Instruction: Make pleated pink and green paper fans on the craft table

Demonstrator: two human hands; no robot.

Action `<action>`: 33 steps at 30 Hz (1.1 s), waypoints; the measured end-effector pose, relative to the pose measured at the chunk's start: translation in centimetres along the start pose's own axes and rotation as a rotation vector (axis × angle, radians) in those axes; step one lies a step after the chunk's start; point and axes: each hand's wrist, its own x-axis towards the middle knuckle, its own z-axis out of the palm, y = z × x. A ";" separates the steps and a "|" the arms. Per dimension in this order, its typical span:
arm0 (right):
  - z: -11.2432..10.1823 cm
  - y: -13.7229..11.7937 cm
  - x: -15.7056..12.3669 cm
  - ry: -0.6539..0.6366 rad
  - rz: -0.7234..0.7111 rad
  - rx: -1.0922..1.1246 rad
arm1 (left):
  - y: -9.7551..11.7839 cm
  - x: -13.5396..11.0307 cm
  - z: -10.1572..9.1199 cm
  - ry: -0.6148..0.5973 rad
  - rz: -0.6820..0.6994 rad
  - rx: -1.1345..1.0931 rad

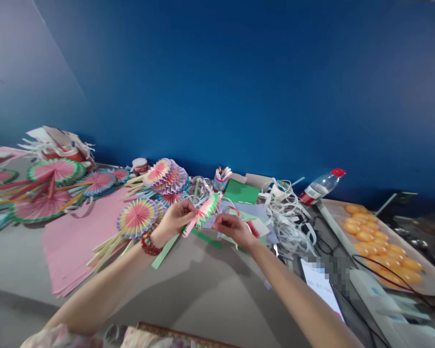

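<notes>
My left hand (177,220), with a red bead bracelet (151,243) at the wrist, pinches a small pleated paper fan (209,209) in pink, yellow and green. Its folds are partly spread above the table. Just right of the fan, my right hand (235,231) is closed, fingertips pressed together; whatever they hold is too small to make out. A pale green paper strip (166,252) and a darker green strip (207,239) lie below the hands. Finished round paper fans (137,218) with stick handles lie left of my left hand.
Pink paper sheets (75,246) and more fans (55,171) cover the left side. At the back stand a pen cup (220,182) and green paper (242,192). White paper strips (293,224), a bottle (322,186), a phone (321,285) and a tray of orange balls (420,285) are at right.
</notes>
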 end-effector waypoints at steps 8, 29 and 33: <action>1.2 -1.9 -2.2 0.181 0.018 -0.189 | -1.6 1.3 0.3 -0.028 -0.105 -0.006; -3.1 -10.1 -2.0 -0.042 -0.251 -0.899 | -1.5 -1.0 3.1 -0.189 0.235 1.035; -4.5 -8.2 0.1 -0.129 -0.316 -0.561 | -0.7 -1.6 3.4 -0.318 0.269 1.041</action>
